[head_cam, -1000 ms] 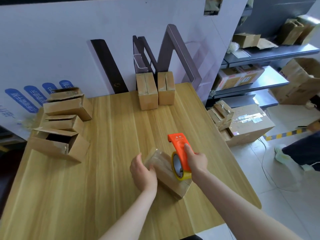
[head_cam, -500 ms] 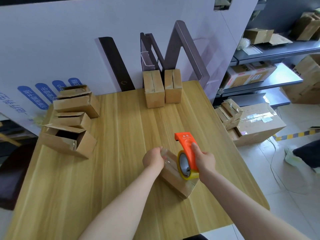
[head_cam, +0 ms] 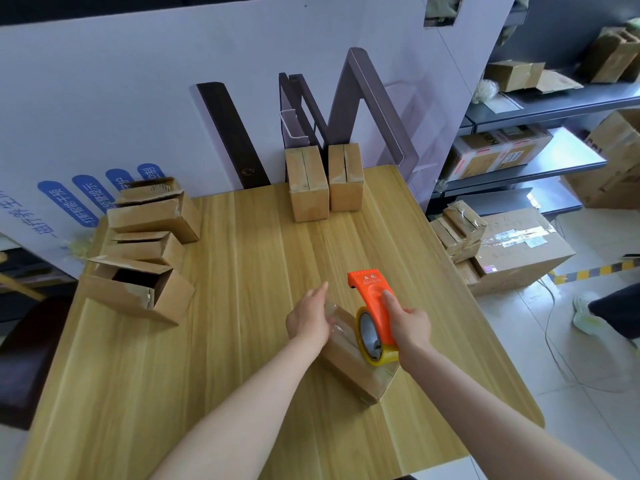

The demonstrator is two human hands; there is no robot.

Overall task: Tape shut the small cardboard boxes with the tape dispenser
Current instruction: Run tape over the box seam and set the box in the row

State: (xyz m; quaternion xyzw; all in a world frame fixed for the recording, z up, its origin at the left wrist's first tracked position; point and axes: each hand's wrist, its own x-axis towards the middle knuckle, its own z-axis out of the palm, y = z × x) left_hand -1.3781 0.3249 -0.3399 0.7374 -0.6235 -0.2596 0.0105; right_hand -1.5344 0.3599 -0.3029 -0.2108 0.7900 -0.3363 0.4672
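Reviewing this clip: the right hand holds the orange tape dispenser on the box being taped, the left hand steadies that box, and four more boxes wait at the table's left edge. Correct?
Not quite. The head view shows three boxes at the table's left edge, not four. The rest stands: the right hand holds the orange tape dispenser on the box being taped, and the left hand steadies it.

Bare counter (head_cam: 242, 306) lies open between the three unsealed boxes (head_cam: 145, 251) along the left edge and the two upright boxes (head_cam: 325, 181) at the far edge against the wall panel (head_cam: 138, 81); the near-left counter is free.
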